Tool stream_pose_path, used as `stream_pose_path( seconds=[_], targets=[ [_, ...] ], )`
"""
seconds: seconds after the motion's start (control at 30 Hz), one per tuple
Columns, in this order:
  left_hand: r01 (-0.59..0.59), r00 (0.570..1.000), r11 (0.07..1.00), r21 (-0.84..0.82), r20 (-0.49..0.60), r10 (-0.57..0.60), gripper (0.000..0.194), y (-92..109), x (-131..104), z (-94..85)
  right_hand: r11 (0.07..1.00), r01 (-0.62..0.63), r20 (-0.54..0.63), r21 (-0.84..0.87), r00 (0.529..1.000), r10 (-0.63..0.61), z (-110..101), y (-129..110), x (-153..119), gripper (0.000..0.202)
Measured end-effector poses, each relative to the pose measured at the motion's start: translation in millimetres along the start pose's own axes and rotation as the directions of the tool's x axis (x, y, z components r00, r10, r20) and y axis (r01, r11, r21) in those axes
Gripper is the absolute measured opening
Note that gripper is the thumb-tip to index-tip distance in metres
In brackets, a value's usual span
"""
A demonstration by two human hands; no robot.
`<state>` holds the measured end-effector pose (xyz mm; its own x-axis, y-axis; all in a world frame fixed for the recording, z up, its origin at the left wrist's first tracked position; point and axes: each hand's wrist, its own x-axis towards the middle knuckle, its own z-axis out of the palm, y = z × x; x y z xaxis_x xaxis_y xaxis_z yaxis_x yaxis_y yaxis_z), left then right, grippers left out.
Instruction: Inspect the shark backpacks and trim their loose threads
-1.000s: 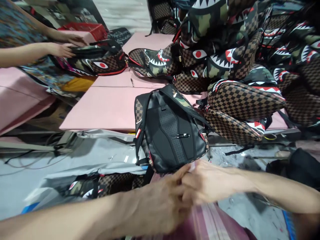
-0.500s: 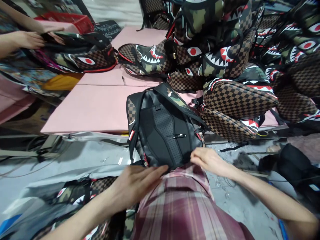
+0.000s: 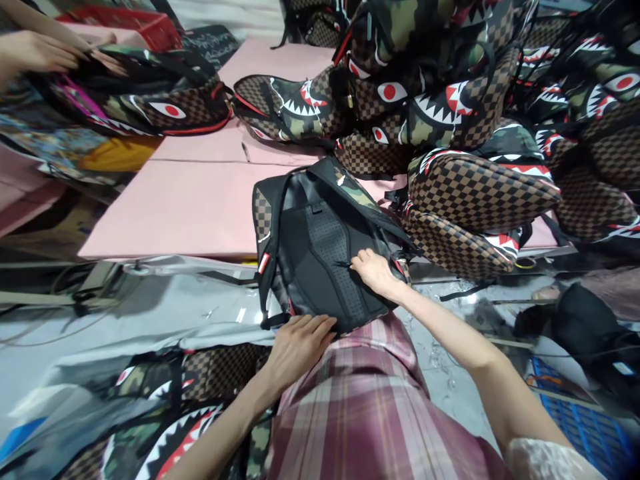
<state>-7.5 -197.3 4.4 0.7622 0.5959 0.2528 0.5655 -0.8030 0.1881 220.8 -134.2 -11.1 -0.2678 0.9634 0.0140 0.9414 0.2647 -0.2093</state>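
Note:
A backpack (image 3: 320, 267) lies with its black padded back panel facing up, over the front edge of the pink table and against the plaid apron. My left hand (image 3: 306, 337) rests on its lower edge, fingers lying flat. On the middle of the back panel, the closed fingers of my right hand (image 3: 373, 270) pinch a small dark tool, mostly hidden by the hand. Black straps curve over the bag's top and both sides.
Shark-face backpacks (image 3: 430, 107) are piled on the pink table (image 3: 185, 200) at the back and right. At the upper left, another person's hands (image 3: 50, 53) touch an open bag (image 3: 165, 107). More bags (image 3: 165, 393) lie low at the left. A blue crate (image 3: 575, 413) stands at the lower right.
My right hand has moved from the bag's lower right edge up onto the back panel and closed on the small tool lying there. My left hand has flattened on the lower edge.

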Motion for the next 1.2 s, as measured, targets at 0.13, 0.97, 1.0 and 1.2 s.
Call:
stream_pose_path(
  seconds=[0.13, 0.97, 1.0, 1.2],
  targets=[
    [0.056, 0.998, 0.989, -0.135, 0.026, -0.053, 0.015, -2, 16, 22.1, 0.825, -0.162, -0.165, 0.541, 0.942, 0.293, -9, 37, -38, 0.024],
    [0.944, 0.33, 0.296, -0.147, 0.394, -0.858, 0.053, -40, -29, 50.3, -0.332, -0.179, 0.365, 0.926, 0.648, 0.668, 36, 98, -46, 0.038],
    [0.944, 0.329, 0.307, -0.118, 0.386, -0.862, 0.054, -42, -25, 50.3, -0.354, -0.167, 0.373, 0.92, 0.652, 0.661, 36, 98, -46, 0.039],
    [0.933, 0.361, 0.348, -0.095, 0.234, -0.903, 0.041, -43, -21, 46.7, -0.433, -0.136, 0.402, 0.891, 0.679, 0.614, 33, 96, -45, 0.042]
  ],
)
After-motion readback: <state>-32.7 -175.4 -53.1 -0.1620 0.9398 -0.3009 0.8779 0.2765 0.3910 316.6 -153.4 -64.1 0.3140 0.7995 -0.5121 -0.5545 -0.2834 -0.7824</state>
